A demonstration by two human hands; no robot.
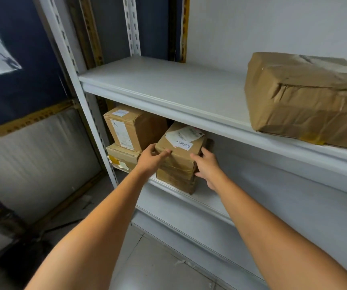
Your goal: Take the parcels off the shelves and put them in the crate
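Reaching with both bare arms into the middle shelf (210,197) of a grey metal rack. Clasping the labelled cardboard parcel (181,155) from both sides: with the left grip (151,158) curled round its near left corner, thumb lying across the front edge, and with the right grip (207,166) wrapped round its right side, fingers going behind it. Sits on top of a lower cardboard parcel (175,181), close to the shelf's front edge. Bears white paper labels on its top face. Stands just right of another stack of two, a taller taped box (130,126) on a flatter box (122,156), beside the rack's upright (80,84). Shares the rack with a large crumpled brown-paper parcel (306,97), up on the upper shelf (168,84), far right, near its front edge
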